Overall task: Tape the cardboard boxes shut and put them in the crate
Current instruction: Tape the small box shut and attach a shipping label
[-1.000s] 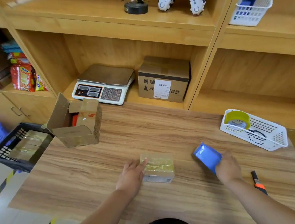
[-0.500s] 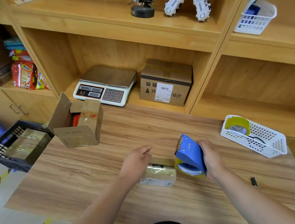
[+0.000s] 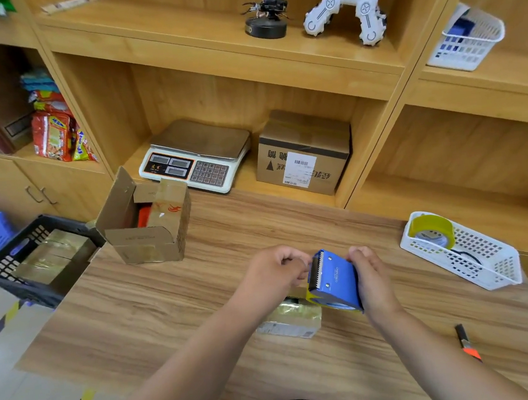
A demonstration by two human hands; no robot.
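Wood tabletop (image 3: 139,322): right hand (image 3: 372,283) wrapped round the blue tape dispenser (image 3: 337,284), left hand (image 3: 272,272) pinching its toothed end, both just over the small cardboard box (image 3: 291,322); black crate (image 3: 5,265) at the left edge holds taped boxes (image 3: 51,260)

A small tape-wrapped cardboard box (image 3: 290,320) lies flat below a blue plastic tape dispenser (image 3: 335,281), while an open brown cardboard box (image 3: 150,229) stands beside a part-filled black plastic crate (image 3: 12,253).

Wooden shelving unit (image 3: 211,56), wood-grain table (image 3: 138,306); pale floor (image 3: 19,368), yellow-black hazard tape (image 3: 2,321)
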